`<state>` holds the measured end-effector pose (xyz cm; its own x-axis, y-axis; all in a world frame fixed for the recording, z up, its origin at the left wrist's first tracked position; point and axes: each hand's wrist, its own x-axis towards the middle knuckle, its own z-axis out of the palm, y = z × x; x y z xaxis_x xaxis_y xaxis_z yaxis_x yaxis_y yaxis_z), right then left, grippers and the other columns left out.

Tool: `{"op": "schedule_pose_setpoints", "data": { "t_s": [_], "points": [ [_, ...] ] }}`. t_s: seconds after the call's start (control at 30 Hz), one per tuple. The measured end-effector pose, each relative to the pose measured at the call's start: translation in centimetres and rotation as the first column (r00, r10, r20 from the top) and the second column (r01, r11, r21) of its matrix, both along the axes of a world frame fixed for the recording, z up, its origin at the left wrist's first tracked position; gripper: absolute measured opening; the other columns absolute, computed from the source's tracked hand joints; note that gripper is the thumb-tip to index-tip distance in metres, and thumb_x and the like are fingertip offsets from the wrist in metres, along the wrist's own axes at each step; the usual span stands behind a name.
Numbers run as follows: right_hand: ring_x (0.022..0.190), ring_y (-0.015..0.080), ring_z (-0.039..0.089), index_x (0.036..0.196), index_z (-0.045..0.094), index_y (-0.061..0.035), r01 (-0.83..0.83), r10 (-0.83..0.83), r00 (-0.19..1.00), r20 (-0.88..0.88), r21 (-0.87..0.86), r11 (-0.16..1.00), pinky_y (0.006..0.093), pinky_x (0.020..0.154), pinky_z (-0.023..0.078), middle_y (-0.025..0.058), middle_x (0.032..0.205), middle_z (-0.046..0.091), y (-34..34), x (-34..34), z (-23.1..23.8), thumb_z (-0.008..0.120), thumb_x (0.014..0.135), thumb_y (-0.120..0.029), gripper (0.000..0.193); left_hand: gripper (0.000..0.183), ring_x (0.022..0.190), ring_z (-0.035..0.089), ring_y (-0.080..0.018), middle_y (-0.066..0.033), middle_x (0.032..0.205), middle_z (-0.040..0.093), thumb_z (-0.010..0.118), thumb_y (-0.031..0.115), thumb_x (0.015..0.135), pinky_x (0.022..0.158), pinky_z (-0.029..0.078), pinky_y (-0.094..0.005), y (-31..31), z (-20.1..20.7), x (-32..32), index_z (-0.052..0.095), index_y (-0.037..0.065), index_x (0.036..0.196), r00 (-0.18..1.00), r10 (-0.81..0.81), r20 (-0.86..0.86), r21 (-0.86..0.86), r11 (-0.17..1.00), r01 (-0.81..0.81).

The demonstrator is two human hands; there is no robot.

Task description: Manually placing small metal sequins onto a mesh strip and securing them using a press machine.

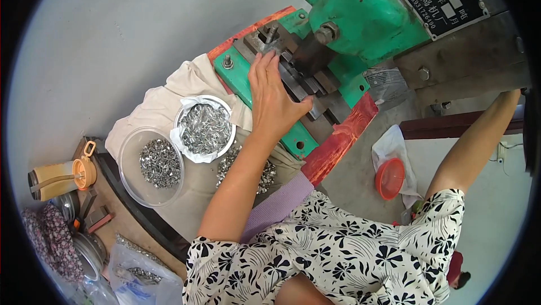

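Note:
My left hand [269, 88] lies at the steel die [298, 82] of a green press [360, 17]. Its fingertips rest by the die's left end, while the thumb reaches apart over the near side; nothing shows gripped between them. The dark punch [311, 57] stands just right of the fingers. My right forearm [476, 141] stretches out to the far right, and its hand is lost past the picture's edge. Left of my left arm, a paper-lined bowl [178, 139] holds shiny metal strips [205, 127]. Small metal pieces [159, 163] fill part of a clear plastic tub [128, 184].
Loose metal pieces [266, 177] are heaped on beige cloth [141, 107] beside my left forearm. A bolt [227, 61] sticks up from the green base. At lower left stand an orange-lidded bottle [56, 176] and plastic bags [127, 265]. A red basin [390, 178] sits low at right.

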<state>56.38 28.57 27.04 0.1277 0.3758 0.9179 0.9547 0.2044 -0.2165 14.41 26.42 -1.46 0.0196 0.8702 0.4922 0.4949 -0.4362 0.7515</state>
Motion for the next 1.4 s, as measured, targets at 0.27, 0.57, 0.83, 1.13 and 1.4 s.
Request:
{"op": "schedule_pose_setpoints", "data": {
  "t_s": [0.27, 0.57, 0.83, 1.13, 1.4],
  "points": [
    [0.099, 0.0199, 0.063, 0.119, 0.059, 0.0046, 0.014, -0.036, 0.997, 0.070, 0.291, 0.957, 0.0331, 0.090, 0.050, 0.0102, 0.114, 0.065, 0.2, 1.4, -9.6, 0.058, 0.097, -0.017, 0.031, 0.096, 0.137, 0.031, -0.0419, -0.0206, 0.140, 0.040, 0.088, 0.022, 0.056, 0.114, 0.029, -0.0487, 0.0, 0.3, 0.3, 0.040, -0.008, 0.134, 0.999, 0.026, -0.047, -0.027, 0.999, -0.027],
    [0.089, 0.0154, 0.063, 0.109, 0.063, 0.0036, -0.147, 0.147, 0.981, -0.129, 0.010, 0.989, 0.0279, 0.079, 0.051, 0.0069, 0.102, 0.066, -1.6, 3.6, -2.5, 0.057, 0.100, -0.020, 0.026, 0.092, 0.135, 0.033, -0.0406, -0.0194, 0.137, 0.041, 0.084, 0.024, 0.055, 0.113, 0.027, -0.0500, -1.1, 0.8, 0.4, 0.041, -0.006, 0.131, 1.000, 0.018, -0.026, -0.055, 0.998, -0.019],
    [0.086, 0.0140, 0.061, 0.107, 0.061, 0.0054, -0.089, 0.088, 0.996, 0.017, 0.084, 0.992, 0.0281, 0.077, 0.049, 0.0057, 0.096, 0.066, -1.0, 1.4, -3.2, 0.052, 0.104, -0.036, 0.042, 0.096, 0.136, 0.033, -0.0394, -0.0180, 0.137, 0.040, 0.084, 0.020, 0.054, 0.114, 0.026, -0.0497, -4.4, 1.0, 1.0, 0.038, -0.005, 0.133, 1.000, -0.009, -0.004, -0.105, 0.994, 0.008],
    [0.114, 0.0240, 0.055, 0.132, 0.045, 0.0085, -0.023, 0.054, 0.963, -0.265, 0.119, 0.993, 0.0336, 0.101, 0.041, 0.0173, 0.126, 0.055, -3.1, -8.2, -17.5, 0.056, 0.102, -0.019, 0.042, 0.097, 0.132, 0.036, -0.0384, -0.0183, 0.139, 0.039, 0.088, 0.019, 0.056, 0.111, 0.029, -0.0477, -4.6, 0.7, 0.3, 0.037, -0.005, 0.135, 0.996, -0.080, 0.041, -0.128, 0.988, 0.085],
    [0.065, 0.0049, 0.046, 0.107, 0.068, 0.0009, -0.578, 0.094, 0.768, -0.634, -0.621, 0.529, 0.0241, 0.057, 0.037, -0.0039, 0.073, 0.055, -4.9, -21.6, -26.0, 0.058, 0.099, -0.019, 0.023, 0.108, 0.128, 0.039, -0.0418, -0.0197, 0.140, 0.039, 0.094, 0.025, 0.047, 0.106, 0.035, -0.0493, -3.6, -0.2, -0.3, 0.041, -0.001, 0.137, 0.984, -0.139, 0.112, -0.066, 0.987, 0.147]
  ]
}}
